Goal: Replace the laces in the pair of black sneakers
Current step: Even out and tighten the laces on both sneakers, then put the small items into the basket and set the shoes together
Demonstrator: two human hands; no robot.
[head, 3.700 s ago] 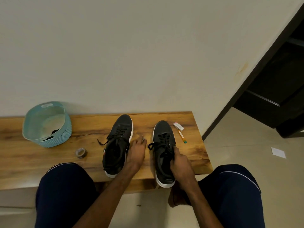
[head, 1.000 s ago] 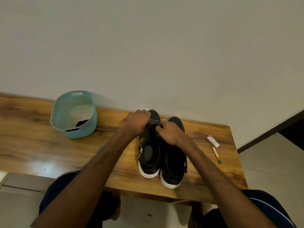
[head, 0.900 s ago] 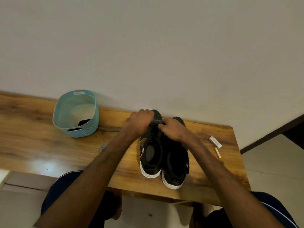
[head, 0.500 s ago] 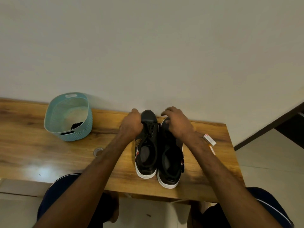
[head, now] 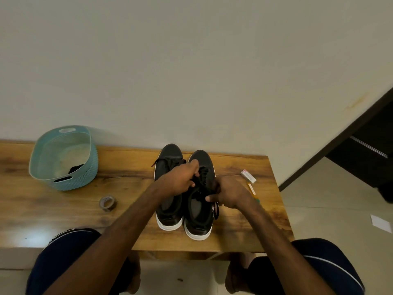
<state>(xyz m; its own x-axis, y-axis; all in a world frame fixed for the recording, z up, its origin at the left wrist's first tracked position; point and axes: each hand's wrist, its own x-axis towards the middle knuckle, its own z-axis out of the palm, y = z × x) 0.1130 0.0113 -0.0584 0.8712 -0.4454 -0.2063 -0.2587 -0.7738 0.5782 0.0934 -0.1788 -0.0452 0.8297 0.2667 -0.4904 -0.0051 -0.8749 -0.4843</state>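
Both hands have come back from the toes of the shoes, where they sat half a second ago, and now meet over the lacing of the right-hand sneaker point(head: 202, 160). The left hand point(head: 180, 180) reaches across the left-hand sneaker point(head: 169, 156), its grip curled on the black laces point(head: 203, 173) near the tongue. The right hand point(head: 231, 192) pinches the same laces from the outer side, and a loose end dangles below it over the shoe's flank. I judge this the start of unlacing, with one hand steadying the lacing while the other draws it out.

The pair stands touching on the wooden worktop point(head: 53, 209), toes to the wall and heels toward the person (handy for doing one shoe, then the next). Well to the left, a teal plastic basket point(head: 81, 177) holds a small dark bundle point(head: 75, 168), possibly the fresh laces, though too little shows to say. A tape roll point(head: 107, 203) lies between basket and shoes. A small box point(head: 248, 176) and a thin orange stick point(head: 252, 189) lie just right of them.
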